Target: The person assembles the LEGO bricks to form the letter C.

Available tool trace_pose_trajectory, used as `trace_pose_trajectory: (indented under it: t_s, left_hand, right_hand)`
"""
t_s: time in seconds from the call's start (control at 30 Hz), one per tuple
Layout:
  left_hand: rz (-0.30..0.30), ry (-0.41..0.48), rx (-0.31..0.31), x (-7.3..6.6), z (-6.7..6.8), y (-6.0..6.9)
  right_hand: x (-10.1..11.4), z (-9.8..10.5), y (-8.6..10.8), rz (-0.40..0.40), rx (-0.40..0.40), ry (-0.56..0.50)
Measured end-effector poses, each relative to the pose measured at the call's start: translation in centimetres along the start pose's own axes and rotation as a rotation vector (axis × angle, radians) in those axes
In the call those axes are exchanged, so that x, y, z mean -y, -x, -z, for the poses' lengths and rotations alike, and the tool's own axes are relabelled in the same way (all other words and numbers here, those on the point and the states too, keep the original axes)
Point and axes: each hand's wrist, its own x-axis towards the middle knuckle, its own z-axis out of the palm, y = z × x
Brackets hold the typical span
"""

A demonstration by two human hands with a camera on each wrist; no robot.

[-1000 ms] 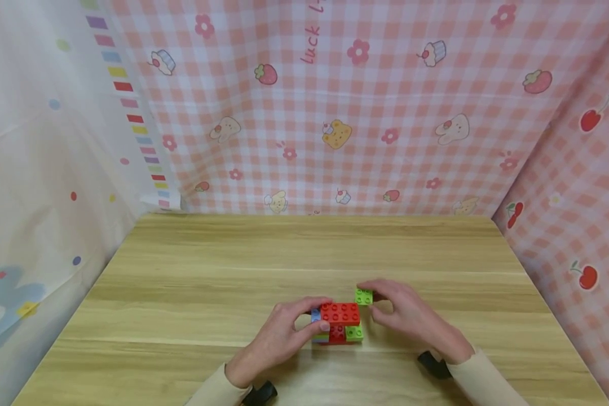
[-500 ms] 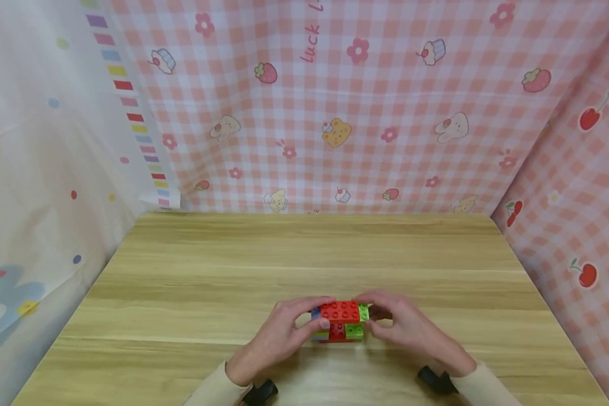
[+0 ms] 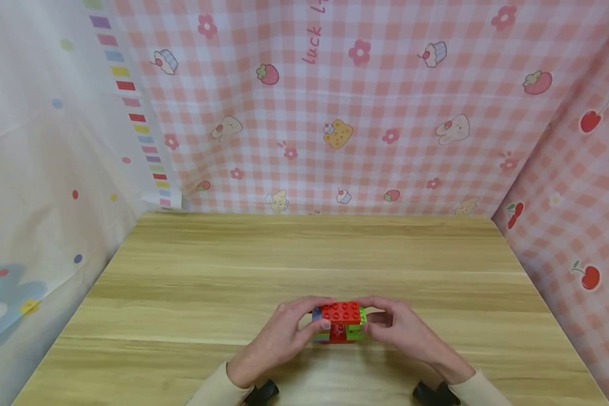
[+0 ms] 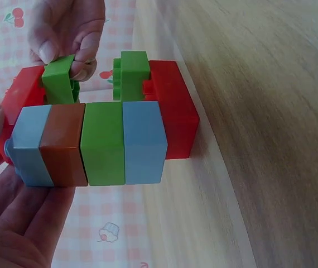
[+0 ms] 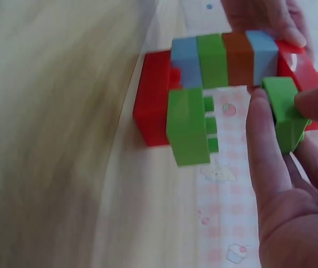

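Observation:
A block structure stands on the table: a red base brick (image 4: 173,109), a side column of a blue brick (image 4: 145,142), a green brick (image 4: 103,142), a brown brick (image 4: 63,145) and a light blue brick (image 4: 32,145), with a red top brick (image 3: 341,312) overhanging. My left hand (image 3: 284,332) grips the top brick and column's upper end between thumb and fingers. On the base's right end sits a lower green brick (image 5: 188,125). My right hand (image 3: 403,330) pinches another green brick (image 5: 284,111) against the underside of the top brick's right end; whether its studs are engaged is unclear.
The wooden table (image 3: 309,248) reaches back to a pink checked cloth (image 3: 294,101). A white patterned cloth (image 3: 40,169) hangs at the left, and another checked cloth (image 3: 578,214) at the right. Dark wrist straps (image 3: 261,393) show below the hands.
The right hand has brought its green brick from behind the structure's right side, past the top brick's end, to beneath it. The left hand keeps its grip in place.

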Motion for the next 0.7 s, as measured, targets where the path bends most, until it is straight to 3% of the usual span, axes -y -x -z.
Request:
trace_pose_trajectory:
  t_s: [0.2,0.7]
  left_hand:
    - [-0.026,-0.039,-0.003,-0.04,0.13,0.13]
    - [-0.051,-0.039,0.011,-0.2,0.28,-0.18]
  right_hand:
    - [-0.23,-0.42,0.3,0.018,0.002,-0.128]
    - [-0.1,-0.74,0.85,-0.002,-0.022,-0.24]
